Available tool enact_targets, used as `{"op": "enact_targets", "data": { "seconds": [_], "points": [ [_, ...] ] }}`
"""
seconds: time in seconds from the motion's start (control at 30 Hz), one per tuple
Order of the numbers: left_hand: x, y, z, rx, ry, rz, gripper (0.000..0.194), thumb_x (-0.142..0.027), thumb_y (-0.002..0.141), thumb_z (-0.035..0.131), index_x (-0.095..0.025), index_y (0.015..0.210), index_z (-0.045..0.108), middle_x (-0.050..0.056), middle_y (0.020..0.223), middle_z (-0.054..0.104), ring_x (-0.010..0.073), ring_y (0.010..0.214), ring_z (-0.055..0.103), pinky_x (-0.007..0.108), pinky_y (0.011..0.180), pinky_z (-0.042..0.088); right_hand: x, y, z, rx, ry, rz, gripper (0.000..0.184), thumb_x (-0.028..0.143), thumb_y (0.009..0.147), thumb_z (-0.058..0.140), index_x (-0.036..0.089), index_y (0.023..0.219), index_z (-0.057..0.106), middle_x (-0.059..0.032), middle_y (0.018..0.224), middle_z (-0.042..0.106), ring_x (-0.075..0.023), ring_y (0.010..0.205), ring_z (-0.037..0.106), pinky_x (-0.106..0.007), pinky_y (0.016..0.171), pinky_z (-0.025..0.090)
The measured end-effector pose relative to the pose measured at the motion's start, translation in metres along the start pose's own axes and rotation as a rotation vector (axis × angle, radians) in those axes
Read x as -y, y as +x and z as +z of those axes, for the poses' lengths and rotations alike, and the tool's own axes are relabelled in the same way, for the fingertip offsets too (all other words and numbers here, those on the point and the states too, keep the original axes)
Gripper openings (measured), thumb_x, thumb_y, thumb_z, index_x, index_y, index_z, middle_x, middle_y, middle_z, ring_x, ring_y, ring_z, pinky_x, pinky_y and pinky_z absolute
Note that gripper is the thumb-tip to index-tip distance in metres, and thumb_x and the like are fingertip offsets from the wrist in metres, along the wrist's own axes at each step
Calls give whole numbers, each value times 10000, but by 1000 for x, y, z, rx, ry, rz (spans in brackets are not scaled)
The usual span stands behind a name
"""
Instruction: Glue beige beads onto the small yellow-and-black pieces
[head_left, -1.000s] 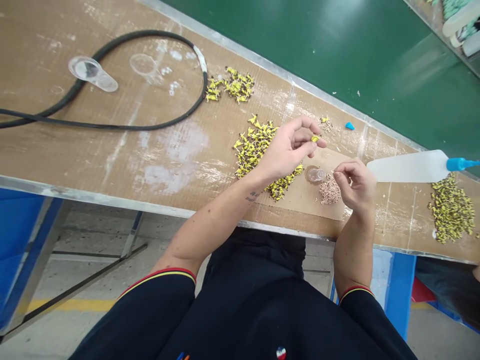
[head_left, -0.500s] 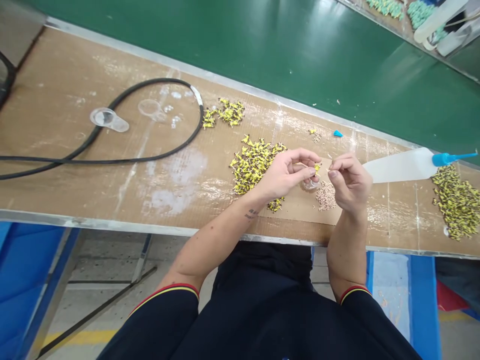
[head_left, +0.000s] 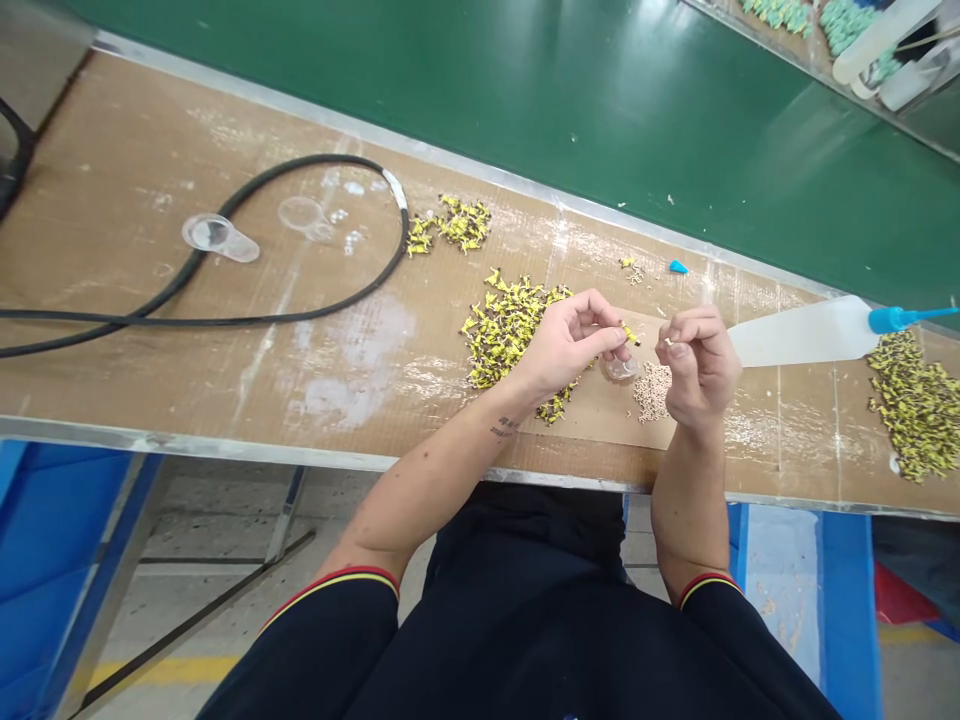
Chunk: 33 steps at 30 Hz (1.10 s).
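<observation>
Pinched between the thumb and fingers of my left hand [head_left: 576,338] is a small yellow figure [head_left: 631,334] with dark ends. My right hand [head_left: 701,362] is closed in a pinch on a tiny pale piece [head_left: 670,343], a short gap away from the figure. Below and between the hands stands a small clear cup [head_left: 621,370], beside a heap of tiny pale pink pieces [head_left: 652,392]. A larger pile of yellow figures [head_left: 502,325] lies left of my left hand, partly hidden by it.
A white squeeze bottle [head_left: 810,332] with a blue nozzle lies right of my right hand, near another yellow pile [head_left: 915,410]. A blue cap [head_left: 678,267] lies behind the hands. A black cable [head_left: 300,319] loops at left near a clear plastic scoop-shaped piece [head_left: 219,238]. Green surface [head_left: 525,100] runs beyond.
My hands have moved slightly apart. The left has drawn back a little to the left and the yellow figure has tilted; the right hand has turned, showing the pale piece.
</observation>
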<state>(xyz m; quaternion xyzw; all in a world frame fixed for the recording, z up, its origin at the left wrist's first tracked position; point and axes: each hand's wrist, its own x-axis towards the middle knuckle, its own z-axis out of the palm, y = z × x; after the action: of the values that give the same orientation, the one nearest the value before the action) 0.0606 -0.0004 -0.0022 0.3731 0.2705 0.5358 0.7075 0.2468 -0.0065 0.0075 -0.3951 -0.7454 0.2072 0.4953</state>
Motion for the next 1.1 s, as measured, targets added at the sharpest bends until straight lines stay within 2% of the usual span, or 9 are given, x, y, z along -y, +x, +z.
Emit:
{"op": "enact_targets", "data": {
  "seconds": [0.13, 0.23, 0.3, 0.4, 0.67, 1.1],
  "points": [
    [0, 0, 0, -79, 20, -9, 265, -245, 741, 754, -194, 743, 494, -39, 690, 646, 61, 586, 644, 215, 609, 517, 0, -2, 3, -8, 31, -17, 146, 377, 1033, 559, 266, 938, 555, 7, 871, 497, -130, 673, 510, -324, 601, 461],
    [-1, 1, 0, -120, 6, -21, 184, -166, 753, 682, -201, 883, 556, -67, 688, 620, 47, 571, 609, 203, 605, 507, 0, -3, 4, -1, -1, -4, 163, 400, 1040, 540, 265, 949, 543, 3, 879, 498, -133, 677, 517, -323, 595, 462],
    [-1, 1, 0, -112, -2, -2, 213, -145, 755, 661, -195, 957, 614, -71, 681, 618, 44, 580, 601, 196, 612, 506, 0, -4, 5, -5, 2, -14, 150, 385, 1040, 543, 263, 953, 543, 3, 884, 501, -131, 676, 517, -323, 597, 460],
    [1, 0, 0, -66, -20, 18, 133, -200, 763, 727, -168, 863, 646, -47, 669, 650, 51, 595, 623, 198, 623, 516, -2, -4, 6, -21, 15, -54, 106, 341, 1034, 560, 263, 963, 555, 4, 892, 507, -130, 681, 516, -324, 607, 455],
    [3, -4, 4, 38, -116, -77, 429, -418, 694, 930, -159, 757, 594, -8, 714, 723, 86, 612, 685, 212, 607, 536, -4, -6, 10, -38, -135, -163, 61, 297, 1048, 522, 265, 999, 540, -8, 912, 519, -173, 826, 563, -364, 721, 489],
    [4, -5, 6, 53, -140, -102, 480, -464, 664, 969, -149, 745, 617, 10, 676, 737, 96, 610, 698, 209, 611, 555, 3, -2, 14, -7, -213, -221, 41, 241, 1047, 528, 270, 1017, 529, -10, 910, 549, -174, 832, 572, -359, 734, 511]
  ]
}}
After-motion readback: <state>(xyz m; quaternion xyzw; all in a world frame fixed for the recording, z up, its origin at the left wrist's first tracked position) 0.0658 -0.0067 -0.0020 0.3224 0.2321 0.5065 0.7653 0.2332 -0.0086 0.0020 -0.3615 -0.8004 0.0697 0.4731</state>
